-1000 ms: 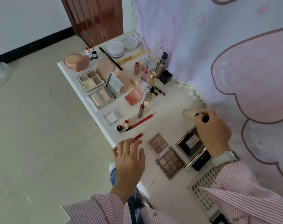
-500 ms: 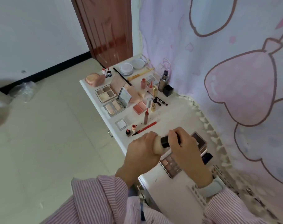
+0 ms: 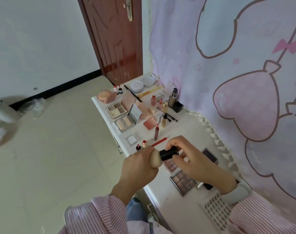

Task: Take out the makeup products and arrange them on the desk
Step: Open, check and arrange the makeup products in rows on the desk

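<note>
Fingers (image 3: 173,146) of both hands pinch a stubby black-handled brush (image 3: 169,152) with rounded beige bristles.

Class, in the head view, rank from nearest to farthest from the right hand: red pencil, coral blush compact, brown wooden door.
1. Red pencil, just beyond the right hand.
2. Coral blush compact, mid-desk.
3. Brown wooden door, past the desk's far end.
</note>
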A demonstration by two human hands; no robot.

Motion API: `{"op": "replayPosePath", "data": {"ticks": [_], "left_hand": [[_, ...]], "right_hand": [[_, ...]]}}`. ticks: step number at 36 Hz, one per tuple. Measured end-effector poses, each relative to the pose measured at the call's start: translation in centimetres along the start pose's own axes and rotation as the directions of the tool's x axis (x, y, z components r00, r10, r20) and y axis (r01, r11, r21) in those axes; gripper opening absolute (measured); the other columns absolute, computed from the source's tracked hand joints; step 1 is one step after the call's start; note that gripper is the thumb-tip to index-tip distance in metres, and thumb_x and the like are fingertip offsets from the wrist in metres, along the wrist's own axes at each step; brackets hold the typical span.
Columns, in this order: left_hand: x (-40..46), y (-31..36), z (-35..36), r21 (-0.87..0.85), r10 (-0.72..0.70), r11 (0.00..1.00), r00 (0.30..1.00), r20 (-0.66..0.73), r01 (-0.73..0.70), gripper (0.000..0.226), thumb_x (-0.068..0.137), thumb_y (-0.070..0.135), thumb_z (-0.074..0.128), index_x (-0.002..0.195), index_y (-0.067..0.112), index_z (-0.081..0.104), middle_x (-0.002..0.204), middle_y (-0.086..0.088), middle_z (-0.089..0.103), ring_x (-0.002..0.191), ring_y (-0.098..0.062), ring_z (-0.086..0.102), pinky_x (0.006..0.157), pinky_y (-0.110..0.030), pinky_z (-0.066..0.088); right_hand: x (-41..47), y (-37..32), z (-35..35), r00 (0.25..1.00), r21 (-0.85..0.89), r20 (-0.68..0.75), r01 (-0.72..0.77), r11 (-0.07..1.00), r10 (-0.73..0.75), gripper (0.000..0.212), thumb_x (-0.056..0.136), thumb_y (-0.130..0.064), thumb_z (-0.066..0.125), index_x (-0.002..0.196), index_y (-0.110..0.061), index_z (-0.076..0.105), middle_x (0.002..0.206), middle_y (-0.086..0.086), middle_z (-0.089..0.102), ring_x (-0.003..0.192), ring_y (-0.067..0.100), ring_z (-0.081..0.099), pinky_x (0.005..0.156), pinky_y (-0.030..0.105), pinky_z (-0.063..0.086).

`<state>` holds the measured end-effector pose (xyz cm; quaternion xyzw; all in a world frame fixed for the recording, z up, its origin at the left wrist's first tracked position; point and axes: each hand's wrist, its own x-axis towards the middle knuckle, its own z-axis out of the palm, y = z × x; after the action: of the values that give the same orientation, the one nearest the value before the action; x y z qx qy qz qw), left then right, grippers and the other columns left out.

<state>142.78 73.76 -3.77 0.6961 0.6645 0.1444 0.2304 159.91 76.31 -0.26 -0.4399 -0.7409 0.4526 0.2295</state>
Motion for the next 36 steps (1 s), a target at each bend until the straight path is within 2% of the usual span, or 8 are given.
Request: {"op": "replayPosePath", "data": {"ticks": [3,5,8,12,14,17,26,36], "left_hand": [[-0.4,0.0,0.2,0.016,0.004,1.000,1.000,0.021,-0.004,0.027,0.080,0.023,0.054,0.107,0.027,0.051,0.091,0.012,0.057,0.071,-0.008,0.045,0.063,-0.021,0.033],[-0.6,0.2,0.4,0.009,0.007,1.000,1.000,0.024,-0.007,0.028,0.079,0.022,0.054,0.106,0.027,0.052,0.092,0.013,0.057,0.071,-0.008,0.045,0.064,-0.021,0.034],[-0.6,0.5,0.7,-0.014,0.014,1.000,0.999,0.049,-0.013,0.029,0.080,0.022,0.055,0.108,0.028,0.051,0.091,0.014,0.056,0.073,-0.007,0.044,0.065,-0.021,0.032],[-0.7,0.3,0.7,-0.029,-0.001,1.000,0.999,0.050,0.003,0.030,0.080,0.023,0.056,0.109,0.029,0.051,0.092,0.016,0.054,0.074,-0.006,0.044,0.065,-0.020,0.033],[-0.6,0.2,0.7,-0.036,-0.010,0.999,0.999,0.049,0.011,0.030,0.079,0.023,0.057,0.109,0.029,0.052,0.095,0.015,0.057,0.075,-0.005,0.045,0.066,-0.020,0.033],[-0.5,0.7,0.8,-0.047,-0.002,0.999,0.999,0.044,0.004,0.030,0.080,0.024,0.057,0.108,0.029,0.051,0.095,0.014,0.058,0.075,-0.006,0.046,0.066,-0.020,0.033],[0.2,1.5,1.1,-0.205,-0.084,0.975,0.996,0.007,0.083,0.033,0.076,0.021,0.063,0.106,0.029,0.054,0.076,0.017,0.048,0.074,-0.013,0.050,0.062,-0.023,0.035],[0.0,1.0,1.1,-0.233,-0.104,0.967,0.995,0.004,0.103,0.033,0.077,0.023,0.066,0.107,0.028,0.054,0.084,0.013,0.055,0.077,-0.014,0.056,0.066,-0.026,0.047]], "right_hand": [[-0.2,0.0,0.2,0.994,0.069,-0.034,-0.105,0.992,0.108,0.017,0.091,-0.016,0.051,0.104,-0.026,0.049,0.107,-0.007,0.054,0.095,0.007,0.055,0.075,0.017,0.047],[0.1,0.2,0.5,0.975,-0.042,-0.063,-0.218,0.975,0.215,0.018,0.092,-0.036,0.046,0.105,-0.025,0.050,0.095,-0.005,0.061,0.081,0.011,0.061,0.075,0.028,0.051],[-0.1,0.3,0.7,0.980,-0.140,-0.074,-0.192,0.971,0.184,0.018,0.094,-0.031,0.044,0.111,-0.026,0.048,0.079,-0.008,0.056,0.062,0.005,0.053,0.064,0.027,0.048],[-0.6,0.4,0.4,0.995,-0.026,-0.027,-0.098,0.995,0.097,0.044,0.090,-0.014,0.050,0.122,-0.041,0.037,0.100,-0.013,0.043,0.072,0.008,0.051,0.064,0.018,0.044],[-0.3,0.3,0.3,0.986,-0.015,-0.060,-0.158,0.987,0.157,0.037,0.091,-0.026,0.051,0.123,-0.039,0.038,0.100,-0.011,0.046,0.068,0.008,0.051,0.065,0.020,0.044],[0.2,0.1,0.2,0.966,-0.132,-0.075,-0.257,0.957,0.249,0.022,0.094,-0.042,0.043,0.103,-0.024,0.052,0.072,-0.010,0.053,0.054,0.001,0.048,0.058,0.014,0.037],[0.7,-1.1,-1.7,0.988,0.026,-0.072,-0.136,0.990,0.137,0.008,0.088,-0.009,0.054,0.093,-0.013,0.059,0.068,-0.010,0.053,0.051,-0.006,0.049,0.050,0.007,0.037],[1.0,-1.1,-4.2,0.995,0.034,-0.053,-0.082,0.996,0.084,0.016,0.088,-0.009,0.053,0.090,-0.023,0.061,0.081,-0.005,0.061,0.057,-0.003,0.049,0.054,0.009,0.038]]}}
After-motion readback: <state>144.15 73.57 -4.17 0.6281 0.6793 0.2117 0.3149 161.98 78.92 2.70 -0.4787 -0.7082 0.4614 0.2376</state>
